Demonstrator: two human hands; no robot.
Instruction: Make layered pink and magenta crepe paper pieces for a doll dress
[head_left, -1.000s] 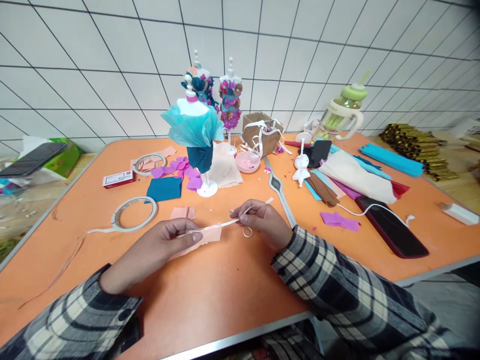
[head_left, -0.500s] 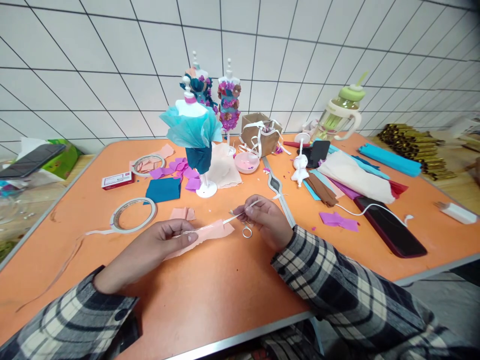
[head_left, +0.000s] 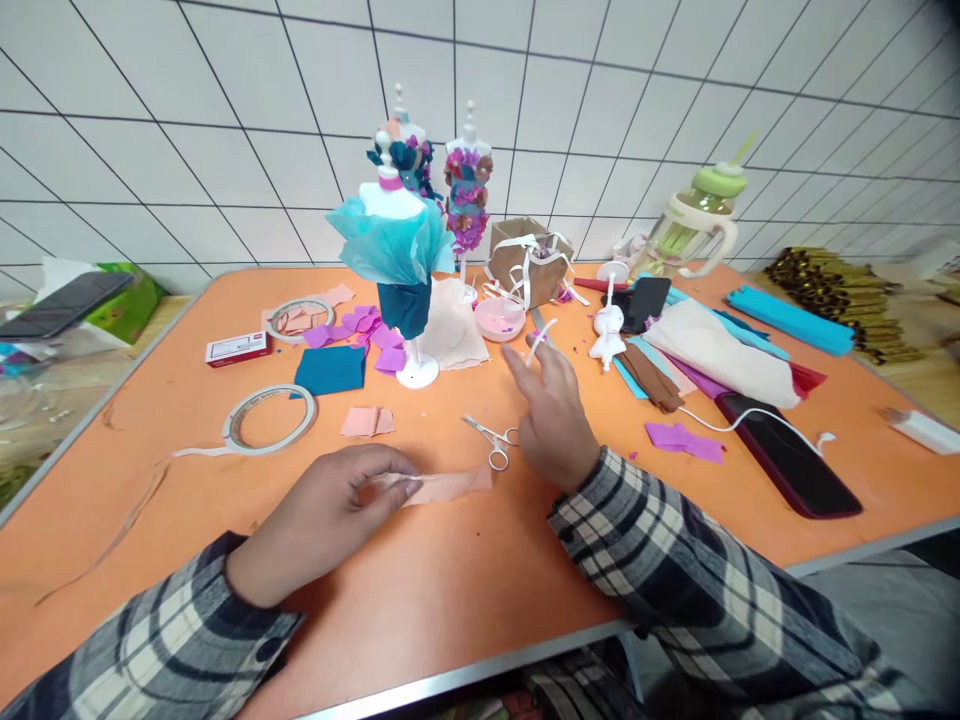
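My left hand [head_left: 337,505] pinches a thin pale pink paper strip [head_left: 454,484] between thumb and fingers, low over the table. To its right, my right hand [head_left: 553,415] reaches forward with a narrow white strip [head_left: 541,340] at its fingertips. Small silver scissors [head_left: 495,440] lie just left of my right hand. A folded pink paper piece [head_left: 367,421] rests behind my left hand, and a roll of white tape [head_left: 234,420] lies to the left. A small dress form [head_left: 409,310] in teal and light-blue paper stands farther back.
Two decorated forms stand behind, beside a brown paper bag [head_left: 536,275] and a pink dish [head_left: 500,320]. Purple scraps [head_left: 360,325] and a blue square [head_left: 330,371] lie left. On the right are crepe paper, a phone [head_left: 795,455] and a bottle [head_left: 694,225].
The white strip has come away from the pink paper. My right hand has moved forward with it, uncovering the scissors. My left hand still holds the paper, slightly farther right.
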